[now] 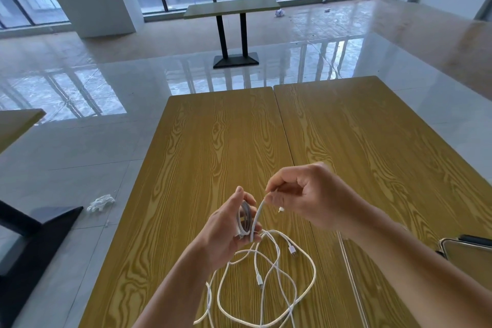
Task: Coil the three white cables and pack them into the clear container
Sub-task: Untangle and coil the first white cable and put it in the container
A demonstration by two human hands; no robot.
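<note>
head view: my left hand (234,224) grips the first coil (246,221); right hand (306,194) pinches its tail end, which needs wrapping round next.

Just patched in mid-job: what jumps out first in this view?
Front and centre, the left hand grips a small white coil while the right hand pinches that cable's free end above it. Below them, loose white cables sprawl tangled on the wooden table; the clear container's edge shows at right.
</note>
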